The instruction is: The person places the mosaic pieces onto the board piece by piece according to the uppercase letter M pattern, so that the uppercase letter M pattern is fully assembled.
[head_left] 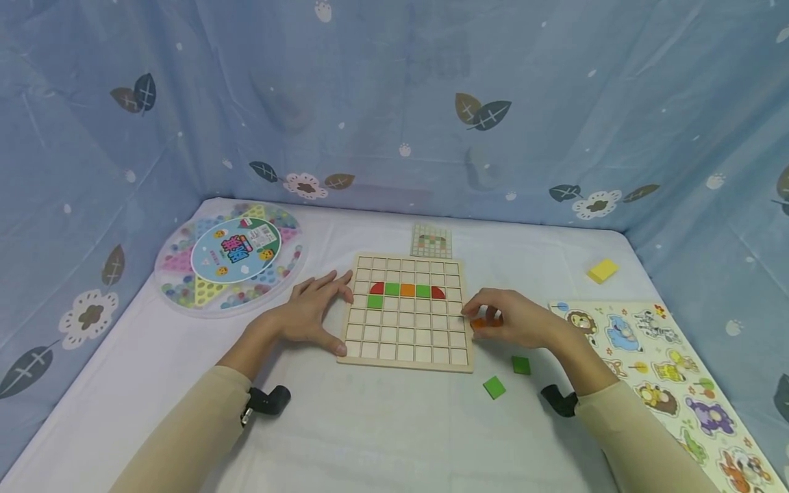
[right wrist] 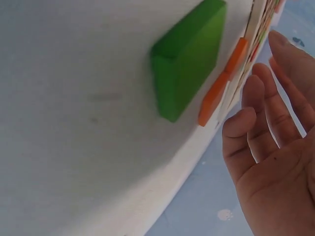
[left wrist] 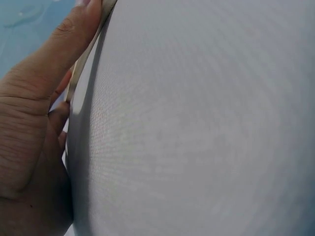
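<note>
A wooden grid board (head_left: 403, 361) lies on the white table, with a row of red, green and orange tiles (head_left: 407, 290) and one green tile (head_left: 374, 301) under the row's left end. My left hand (head_left: 311, 311) spreads along the board's left edge, thumb near the front corner, fingers touching the rim. Beside the right edge hovers my right hand (head_left: 514, 318), fingers loosely bent, above orange pieces (right wrist: 214, 98); in the right wrist view the fingers stand apart from these, and I see nothing held. Two green tiles (head_left: 520, 365) (head_left: 494, 387) lie nearer me.
Behind the board lies a small pattern card (head_left: 431, 242). A round box of coloured beads (head_left: 237, 250) is at back left. On the right are a yellow block (head_left: 602, 271) and an animal puzzle board (head_left: 666, 394). Blue patterned cloth (head_left: 370, 103) surrounds the table.
</note>
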Demonstrator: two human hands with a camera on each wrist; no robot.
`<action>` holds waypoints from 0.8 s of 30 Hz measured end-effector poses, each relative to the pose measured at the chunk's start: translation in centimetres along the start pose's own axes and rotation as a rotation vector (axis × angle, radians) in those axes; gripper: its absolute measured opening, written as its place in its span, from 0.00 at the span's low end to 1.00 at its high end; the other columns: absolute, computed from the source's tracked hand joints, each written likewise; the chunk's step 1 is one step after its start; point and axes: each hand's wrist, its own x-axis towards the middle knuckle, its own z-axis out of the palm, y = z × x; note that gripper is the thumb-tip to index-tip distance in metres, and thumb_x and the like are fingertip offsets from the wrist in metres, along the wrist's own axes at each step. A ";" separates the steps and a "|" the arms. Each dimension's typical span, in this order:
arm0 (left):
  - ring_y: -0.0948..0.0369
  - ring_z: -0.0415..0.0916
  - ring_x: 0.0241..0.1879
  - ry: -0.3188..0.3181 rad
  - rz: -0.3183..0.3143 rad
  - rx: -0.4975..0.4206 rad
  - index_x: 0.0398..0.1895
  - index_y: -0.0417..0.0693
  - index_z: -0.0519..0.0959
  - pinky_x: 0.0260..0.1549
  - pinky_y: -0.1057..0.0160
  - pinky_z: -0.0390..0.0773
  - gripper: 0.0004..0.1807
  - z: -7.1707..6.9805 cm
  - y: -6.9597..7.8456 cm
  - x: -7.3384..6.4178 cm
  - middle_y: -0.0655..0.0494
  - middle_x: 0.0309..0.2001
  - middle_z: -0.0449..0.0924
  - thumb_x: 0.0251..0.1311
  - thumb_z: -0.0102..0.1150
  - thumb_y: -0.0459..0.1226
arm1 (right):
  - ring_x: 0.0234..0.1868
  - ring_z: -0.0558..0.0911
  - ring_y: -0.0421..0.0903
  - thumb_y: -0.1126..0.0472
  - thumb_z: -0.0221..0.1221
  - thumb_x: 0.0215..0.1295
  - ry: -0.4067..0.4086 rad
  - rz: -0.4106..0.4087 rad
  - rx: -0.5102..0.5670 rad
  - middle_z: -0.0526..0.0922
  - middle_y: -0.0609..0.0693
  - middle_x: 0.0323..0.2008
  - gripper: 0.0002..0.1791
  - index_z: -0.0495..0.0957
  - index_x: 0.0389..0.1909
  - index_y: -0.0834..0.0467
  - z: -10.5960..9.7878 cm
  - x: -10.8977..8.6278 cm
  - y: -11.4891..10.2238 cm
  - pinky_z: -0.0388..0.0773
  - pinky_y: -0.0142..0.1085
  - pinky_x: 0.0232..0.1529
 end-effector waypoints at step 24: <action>0.45 0.34 0.83 -0.006 -0.003 0.007 0.56 0.58 0.68 0.73 0.35 0.37 0.48 -0.1 0.0 0.0 0.53 0.84 0.42 0.34 0.82 0.64 | 0.37 0.79 0.42 0.66 0.70 0.63 -0.009 0.069 -0.048 0.82 0.45 0.42 0.18 0.81 0.53 0.53 0.1 -0.4 1.3 0.81 0.36 0.42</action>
